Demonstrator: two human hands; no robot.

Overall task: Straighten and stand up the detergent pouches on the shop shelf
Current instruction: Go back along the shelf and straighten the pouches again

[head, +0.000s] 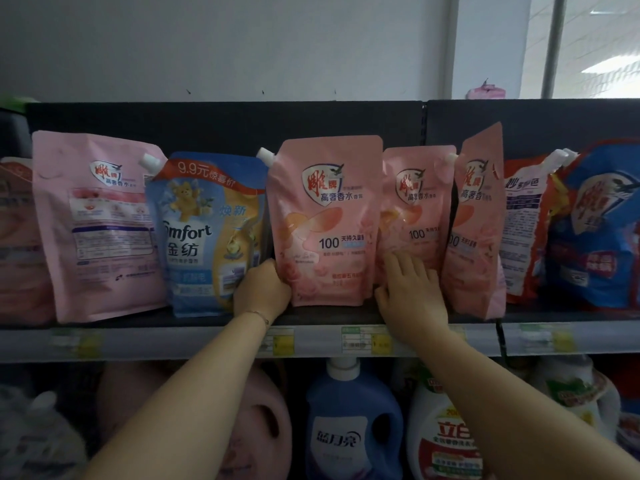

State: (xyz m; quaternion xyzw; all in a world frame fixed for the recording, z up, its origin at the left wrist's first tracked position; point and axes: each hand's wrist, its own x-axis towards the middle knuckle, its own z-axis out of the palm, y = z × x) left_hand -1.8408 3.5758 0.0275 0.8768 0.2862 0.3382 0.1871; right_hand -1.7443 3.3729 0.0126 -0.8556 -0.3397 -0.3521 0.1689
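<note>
The centre pink pouch (325,223) stands upright, long axis vertical, spout upper left. The left hand (261,289) grips its lower left edge; the right hand (412,296) presses spread fingers against the neighbouring pouch (417,216).

Pink pouches (323,220), blue-and-yellow Comfort pouch (204,233), red-and-blue pouch (595,233), black shelf (221,123)

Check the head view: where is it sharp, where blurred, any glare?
Head view: sharpest on the centre pink pouch gripped by the left hand; blur on the far-left pouch and lower-shelf bottles; slight sheen on the smaller pink pouch the right hand touches.
</note>
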